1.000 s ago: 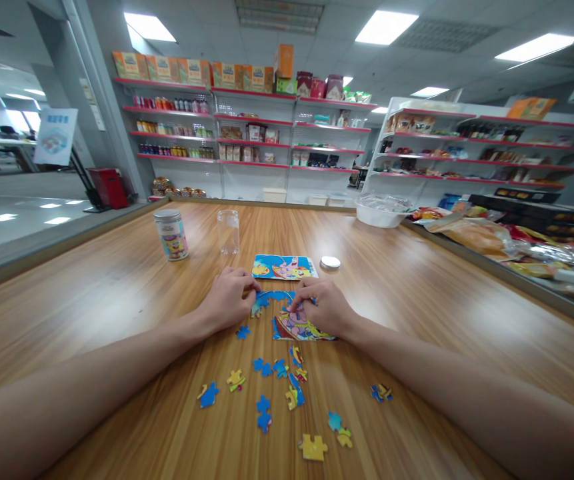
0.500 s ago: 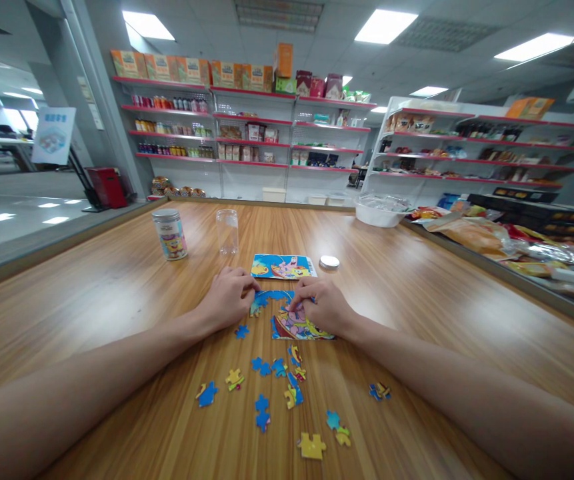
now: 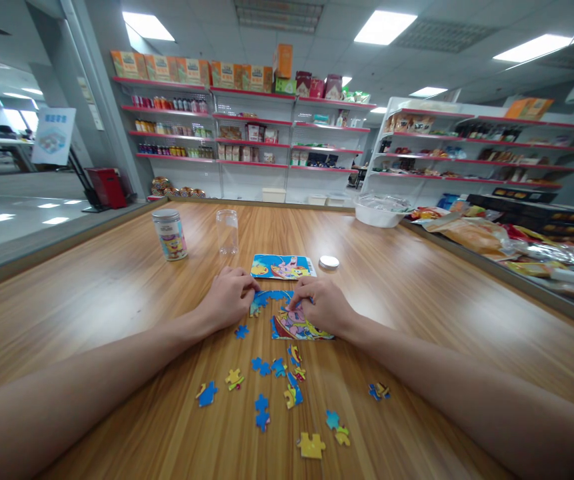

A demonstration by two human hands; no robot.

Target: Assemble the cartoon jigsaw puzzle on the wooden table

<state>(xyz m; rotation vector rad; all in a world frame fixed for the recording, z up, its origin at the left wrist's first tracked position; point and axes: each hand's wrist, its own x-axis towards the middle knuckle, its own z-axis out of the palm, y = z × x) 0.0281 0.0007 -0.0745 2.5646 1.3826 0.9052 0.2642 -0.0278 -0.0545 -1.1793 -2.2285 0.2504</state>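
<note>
Both hands pinch at the half-built puzzle [image 3: 297, 323] mid-desk [image 3: 417, 280], left hand [image 3: 229, 300] on its 10 o'clock edge, right hand [image 3: 319, 305] on top at 12, loose pieces [image 3: 267, 390] at 6.

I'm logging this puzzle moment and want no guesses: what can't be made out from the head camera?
- Head view: the left hand and right hand cover the top edge of the assembled puzzle; whether either pinches a piece is hidden.
- Head view: the jar label print is too small to read.
- Head view: both forearms are cut off by the bottom edge.
- Head view: the shelf goods are too far off to identify.
</note>
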